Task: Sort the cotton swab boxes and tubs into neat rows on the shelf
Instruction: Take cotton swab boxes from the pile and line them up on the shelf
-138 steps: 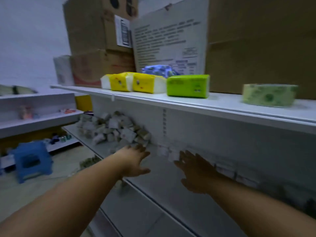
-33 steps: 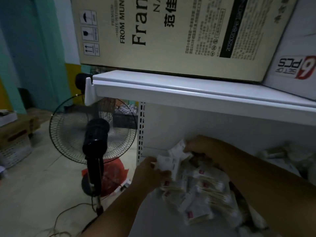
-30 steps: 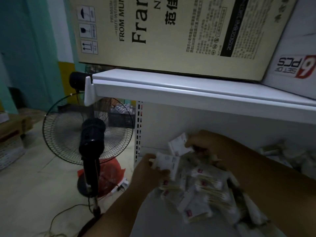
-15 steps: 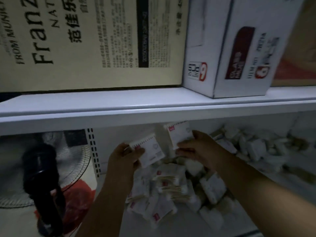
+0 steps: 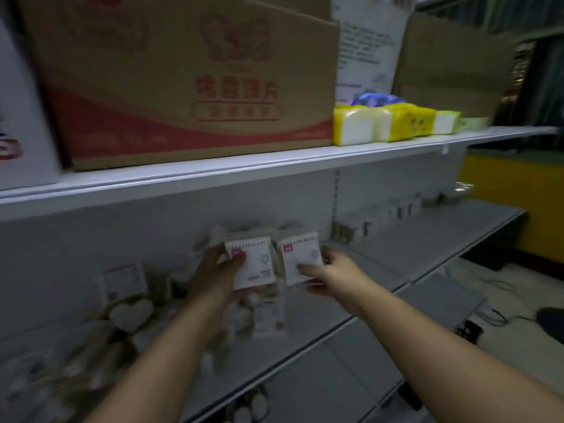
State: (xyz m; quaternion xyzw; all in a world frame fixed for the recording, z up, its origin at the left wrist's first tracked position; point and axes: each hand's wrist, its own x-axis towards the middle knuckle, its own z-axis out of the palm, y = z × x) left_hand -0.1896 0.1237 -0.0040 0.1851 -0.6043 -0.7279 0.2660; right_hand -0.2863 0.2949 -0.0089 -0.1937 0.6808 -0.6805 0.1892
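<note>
Shelf of white metal (image 5: 427,239), dim, runs from left to right under an upper white shelf board (image 5: 213,175). Loose heap of pale cotton swab packs and tubs (image 5: 91,346) covers its left part, blurred; one heart-shaped pale tub (image 5: 131,312) lies in it, and the left forearm crosses over part of it. Blurred row of small white boxes (image 5: 384,215) stands along the back wall on the right part. Bare shelf surface lies in front of that row.

Left hand (image 5: 213,276) grips a flat white cotton swab box with red corner mark (image 5: 256,264), thumb curled on the front, fingers behind. Right hand (image 5: 329,270) grips a second white swab box of the same look (image 5: 300,254), fingers wrapped over its lower front. Both boxes are upright, side by side, just apart, held above the shelf near the back wall. Toothed line along each top edge, faint grey emblem on the right side.

On the upper board: big brown cardboard carton with red band (image 5: 183,87), directly above the hands. A white carton (image 5: 18,132) sits left of it. Yellow-and-white tissue packs (image 5: 381,123) sit on its right.
</note>
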